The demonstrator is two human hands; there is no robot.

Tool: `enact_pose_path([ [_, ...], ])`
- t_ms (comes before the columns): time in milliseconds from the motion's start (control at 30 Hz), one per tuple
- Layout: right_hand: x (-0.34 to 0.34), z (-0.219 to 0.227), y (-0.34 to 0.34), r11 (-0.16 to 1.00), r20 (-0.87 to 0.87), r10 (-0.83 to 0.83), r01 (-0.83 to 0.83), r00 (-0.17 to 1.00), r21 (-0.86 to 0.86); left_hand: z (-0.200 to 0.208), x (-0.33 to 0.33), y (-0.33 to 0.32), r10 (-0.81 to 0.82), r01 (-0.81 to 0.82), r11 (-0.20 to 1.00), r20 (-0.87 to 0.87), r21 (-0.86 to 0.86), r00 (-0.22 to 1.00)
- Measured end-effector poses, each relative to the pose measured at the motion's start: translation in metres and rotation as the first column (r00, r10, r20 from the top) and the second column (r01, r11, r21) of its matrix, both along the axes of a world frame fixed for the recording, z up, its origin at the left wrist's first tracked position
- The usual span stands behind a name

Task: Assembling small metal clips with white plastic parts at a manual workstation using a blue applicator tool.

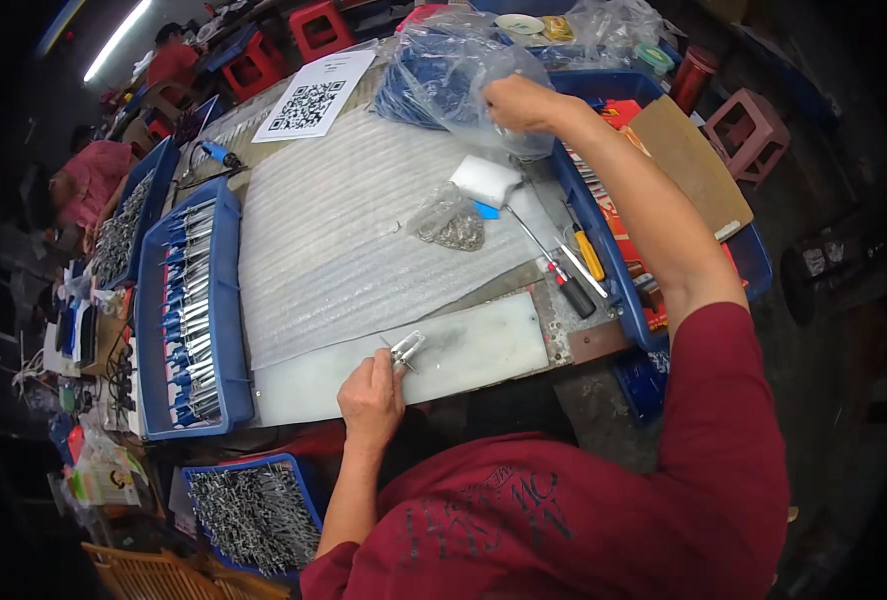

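Observation:
My left hand is closed around a small silvery metal part with a thin crosswise pin, held over the near white board. Far across the table, my right hand has its fingers curled on a clear plastic bag. Many blue pieces fill that bag, too bunched to make out singly. Between the hands, a smaller clear bag of tiny metal parts lies on the foam sheet, near a white block.
At left stands a blue tray of metal pieces with blue parts. Screwdrivers lie beside the right-hand blue bin, which holds cardboard. A blue crate of metal parts sits low left. A printed sheet lies at the back.

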State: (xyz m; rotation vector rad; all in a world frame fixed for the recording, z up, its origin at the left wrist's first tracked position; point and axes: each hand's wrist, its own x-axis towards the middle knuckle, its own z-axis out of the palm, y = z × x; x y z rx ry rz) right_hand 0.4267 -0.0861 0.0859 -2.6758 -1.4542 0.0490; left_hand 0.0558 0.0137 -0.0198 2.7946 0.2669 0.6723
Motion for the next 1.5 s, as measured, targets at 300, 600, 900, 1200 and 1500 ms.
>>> enact_pose_path([
  [300,0.071,-0.071,0.067,0.868,-0.335,0.088,0.092,0.938,0.488,-0.005,-0.001,0.005,-0.016,0.015,1.0,0.028,0.015,0.999],
  [600,0.063,-0.066,0.087,0.947,0.061,-0.114,0.09,0.992,0.308,-0.007,0.001,0.007,-0.063,0.062,0.998,0.062,0.019,0.996],
  [900,0.112,-0.119,0.073,0.873,0.515,-0.02,-0.236,0.857,0.427,-0.007,0.0,0.006,-0.048,0.049,0.998,0.062,-0.027,0.997],
  [1200,0.026,-0.015,0.019,0.955,-0.08,0.261,-0.245,0.962,0.169,-0.006,-0.004,0.008,-0.029,0.029,1.0,0.093,0.002,0.995],
  [1500,-0.043,0.014,-0.048,0.926,-0.168,-0.065,0.123,0.984,0.358,-0.008,0.0,0.009,-0.043,0.046,0.999,0.129,-0.021,0.991],
])
